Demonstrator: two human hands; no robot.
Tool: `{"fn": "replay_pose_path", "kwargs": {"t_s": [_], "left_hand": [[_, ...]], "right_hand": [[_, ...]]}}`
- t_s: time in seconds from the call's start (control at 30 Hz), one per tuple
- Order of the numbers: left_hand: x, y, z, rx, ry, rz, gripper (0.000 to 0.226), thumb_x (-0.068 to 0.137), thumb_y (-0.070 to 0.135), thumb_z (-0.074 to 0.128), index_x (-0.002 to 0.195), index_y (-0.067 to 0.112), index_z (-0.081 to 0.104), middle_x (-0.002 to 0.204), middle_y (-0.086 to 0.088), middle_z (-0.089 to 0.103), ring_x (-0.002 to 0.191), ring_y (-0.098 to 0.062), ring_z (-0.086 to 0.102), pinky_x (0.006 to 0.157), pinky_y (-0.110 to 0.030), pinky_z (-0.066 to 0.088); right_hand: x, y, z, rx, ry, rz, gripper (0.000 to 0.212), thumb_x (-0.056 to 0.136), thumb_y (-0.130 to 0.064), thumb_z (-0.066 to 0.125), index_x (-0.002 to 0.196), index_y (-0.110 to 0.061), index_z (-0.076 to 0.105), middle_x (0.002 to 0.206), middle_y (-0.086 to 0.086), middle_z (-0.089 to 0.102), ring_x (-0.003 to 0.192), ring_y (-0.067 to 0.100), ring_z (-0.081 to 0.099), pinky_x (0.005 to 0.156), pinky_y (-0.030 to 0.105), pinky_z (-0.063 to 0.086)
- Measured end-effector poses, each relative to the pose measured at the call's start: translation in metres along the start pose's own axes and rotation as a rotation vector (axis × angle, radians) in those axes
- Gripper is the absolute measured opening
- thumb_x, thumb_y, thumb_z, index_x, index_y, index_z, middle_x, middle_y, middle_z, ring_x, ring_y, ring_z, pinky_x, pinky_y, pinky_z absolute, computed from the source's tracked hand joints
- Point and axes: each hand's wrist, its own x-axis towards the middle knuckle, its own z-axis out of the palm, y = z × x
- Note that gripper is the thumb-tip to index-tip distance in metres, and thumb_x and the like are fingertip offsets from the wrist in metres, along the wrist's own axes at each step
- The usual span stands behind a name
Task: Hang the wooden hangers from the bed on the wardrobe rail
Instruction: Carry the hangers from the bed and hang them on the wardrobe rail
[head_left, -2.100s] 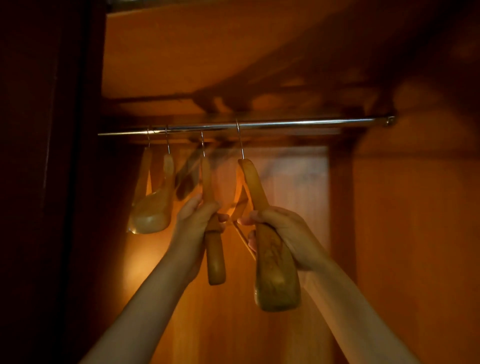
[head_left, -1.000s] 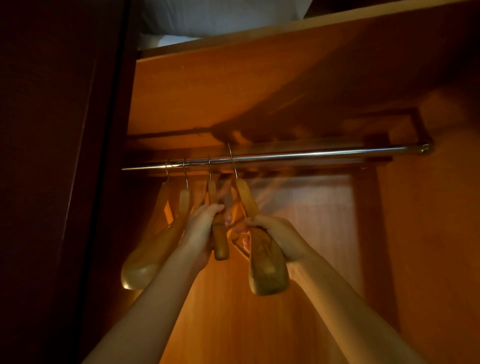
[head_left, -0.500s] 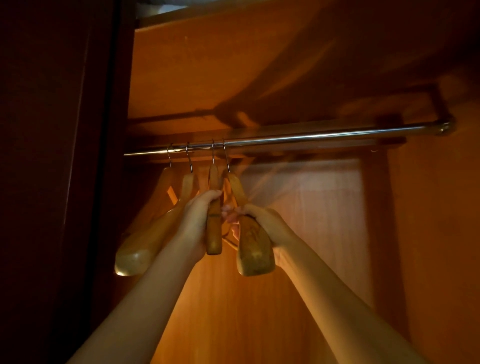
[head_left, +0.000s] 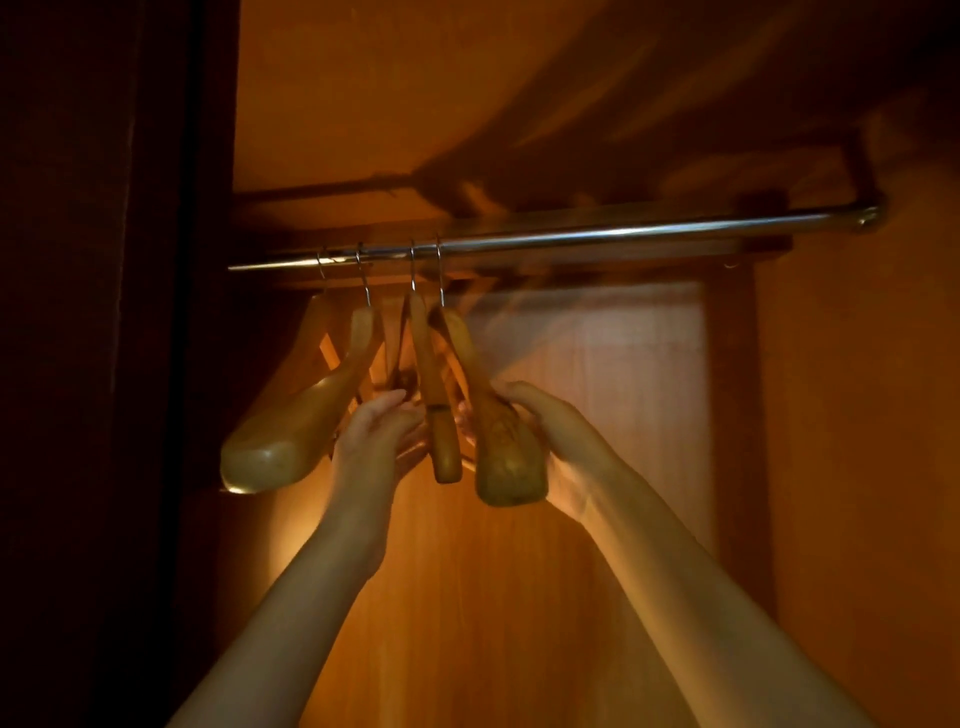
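Observation:
Several wooden hangers hang by their metal hooks at the left end of the chrome wardrobe rail (head_left: 623, 234). The two leftmost hangers (head_left: 291, 441) swing out to the left. My left hand (head_left: 379, 431) is just left of the third hanger (head_left: 441, 415), with its fingers spread and loose beside the hanger. My right hand (head_left: 545, 421) is wrapped around the broad shoulder end of the rightmost hanger (head_left: 506, 452), whose hook is over the rail. The bed is out of view.
The rail's right half is bare up to its end bracket (head_left: 867, 215). A wooden shelf underside (head_left: 363, 104) sits close above the rail. A dark wardrobe side (head_left: 104, 364) stands at the left, and the orange side panel (head_left: 857, 415) at the right.
The rightmost hanger has slid left along the rail, close to the third one. My left hand has let go of the third hanger and opened. The view has tilted.

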Motion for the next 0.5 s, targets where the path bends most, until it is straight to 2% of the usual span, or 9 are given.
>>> {"fn": "replay_pose_path", "kwargs": {"t_s": [0.1, 0.2, 0.27, 0.37, 0.43, 0.5], "left_hand": [[-0.029, -0.021, -0.010, 0.028, 0.058, 0.019, 0.040, 0.074, 0.024, 0.063, 0.113, 0.015, 0.059, 0.111, -0.002, 0.060, 0.097, -0.017, 0.060, 0.077, -0.027, 0.048], [-0.066, -0.055, -0.030, 0.094, 0.045, -0.012, 0.020, 0.077, 0.022, 0.060, 0.096, 0.026, 0.060, 0.104, 0.004, 0.060, 0.093, -0.015, 0.060, 0.077, -0.028, 0.048], [-0.094, -0.087, -0.046, 0.156, 0.023, -0.103, 0.015, 0.088, 0.013, 0.055, 0.096, 0.026, 0.058, 0.102, 0.004, 0.061, 0.092, -0.014, 0.060, 0.079, -0.028, 0.048], [-0.148, -0.138, -0.068, 0.225, -0.017, -0.303, 0.016, 0.089, 0.011, 0.055, 0.092, 0.027, 0.059, 0.097, 0.003, 0.062, 0.085, -0.013, 0.060, 0.073, -0.024, 0.047], [-0.192, -0.172, -0.081, 0.271, -0.040, -0.454, 0.016, 0.088, 0.010, 0.057, 0.091, 0.026, 0.059, 0.091, 0.005, 0.062, 0.080, -0.010, 0.059, 0.067, -0.018, 0.046], [-0.238, -0.202, -0.094, 0.324, -0.064, -0.599, 0.014, 0.089, 0.010, 0.056, 0.093, 0.023, 0.058, 0.090, 0.006, 0.061, 0.079, -0.008, 0.058, 0.067, -0.018, 0.045]], "right_hand": [[-0.033, 0.017, -0.019, 0.078, 0.161, -0.122, 0.020, 0.091, -0.013, 0.053, 0.110, -0.012, 0.057, 0.092, 0.008, 0.070, 0.088, 0.019, 0.067, 0.082, 0.033, 0.053], [-0.077, 0.054, -0.053, -0.116, 0.354, -0.090, 0.035, 0.091, -0.016, 0.053, 0.126, -0.016, 0.048, 0.115, 0.012, 0.064, 0.106, 0.023, 0.064, 0.093, 0.035, 0.051], [-0.113, 0.096, -0.077, -0.283, 0.438, 0.029, 0.038, 0.092, -0.019, 0.052, 0.130, -0.015, 0.048, 0.118, 0.009, 0.063, 0.109, 0.020, 0.063, 0.097, 0.034, 0.049], [-0.174, 0.173, -0.105, -0.434, 0.545, 0.269, 0.043, 0.093, -0.026, 0.052, 0.134, -0.014, 0.047, 0.112, 0.003, 0.065, 0.106, 0.017, 0.063, 0.093, 0.030, 0.051], [-0.219, 0.225, -0.116, -0.430, 0.612, 0.437, 0.048, 0.092, -0.026, 0.053, 0.136, -0.009, 0.045, 0.107, 0.003, 0.065, 0.104, 0.021, 0.063, 0.092, 0.032, 0.050], [-0.266, 0.274, -0.122, -0.367, 0.663, 0.616, 0.046, 0.094, -0.020, 0.049, 0.137, -0.005, 0.043, 0.114, 0.012, 0.064, 0.109, 0.028, 0.060, 0.095, 0.036, 0.046]]}}
